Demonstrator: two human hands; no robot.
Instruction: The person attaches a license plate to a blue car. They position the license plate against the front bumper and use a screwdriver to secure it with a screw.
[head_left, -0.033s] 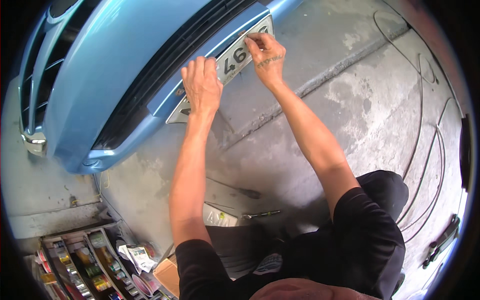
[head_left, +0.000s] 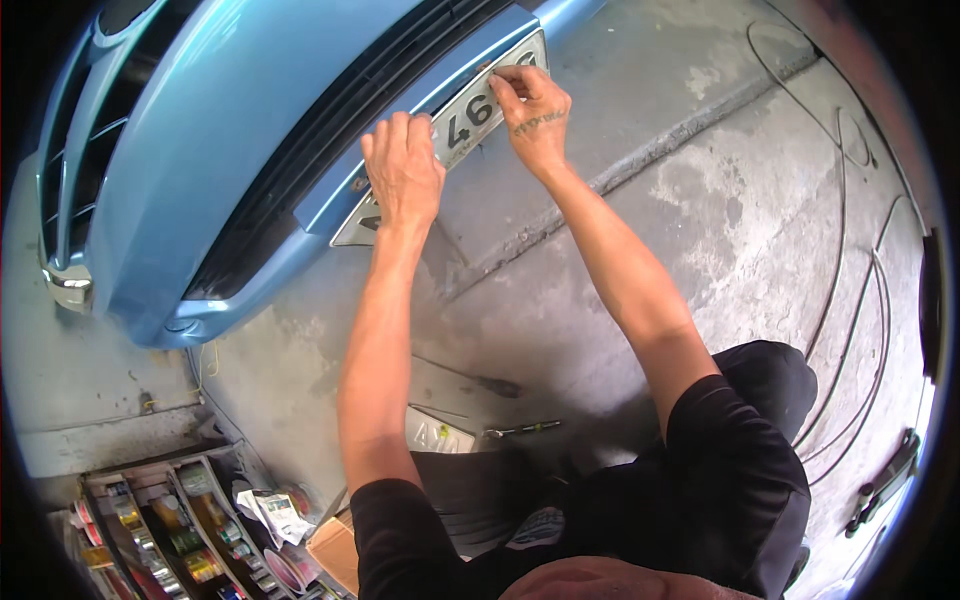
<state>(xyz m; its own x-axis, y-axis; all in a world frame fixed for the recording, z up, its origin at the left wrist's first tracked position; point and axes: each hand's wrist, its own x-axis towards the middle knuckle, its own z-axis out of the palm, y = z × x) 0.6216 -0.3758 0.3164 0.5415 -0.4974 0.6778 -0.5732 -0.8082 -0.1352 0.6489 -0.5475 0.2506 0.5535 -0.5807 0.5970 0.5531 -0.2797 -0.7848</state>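
Observation:
A white licence plate (head_left: 470,128) with dark characters lies slantwise along the front bumper (head_left: 330,215) of a light blue car. My left hand (head_left: 405,170) is closed over the plate's upper edge, left of its middle, with the fingertips hidden behind the knuckles. Farther right, my right hand (head_left: 538,112) pinches thumb and forefinger together at the plate's face near its upper edge. Whatever sits between those fingertips is too small to make out. Rusty mounting spots show along the upper edge beside each hand.
Below my forearms, a second pale plate (head_left: 436,434), a slim hand tool (head_left: 530,428) and a dark-handled screwdriver (head_left: 497,386) lie on the concrete floor. A compartment rack of cans (head_left: 165,480) and a cardboard box (head_left: 336,550) stand lower left. Cables (head_left: 838,230) run along the right.

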